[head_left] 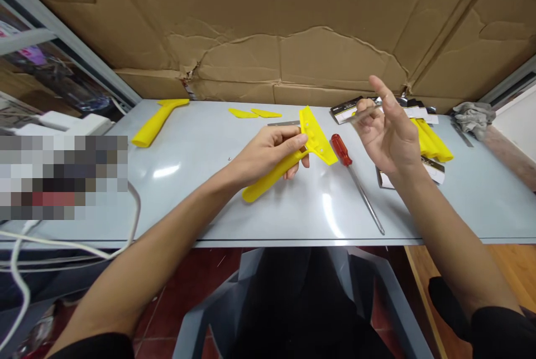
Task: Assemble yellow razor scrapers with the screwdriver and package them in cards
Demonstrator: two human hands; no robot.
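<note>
My left hand is closed around a yellow plastic scraper, just above the table. Its wide head with small holes points up and right, and its handle slants down and left. To the right, my right hand is raised, palm partly turned up, pinching a thin metal blade that is slightly blurred. A screwdriver with a red handle lies on the table between my hands. Behind the scraper head rests another flat metal strip, partly hidden. Two flat yellow pieces lie farther back.
Another yellow scraper lies at the back left. Several yellow handles and black-and-white packages sit behind my right hand. A grey cloth is at the far right. White cables cross the left side; cardboard stands behind the table.
</note>
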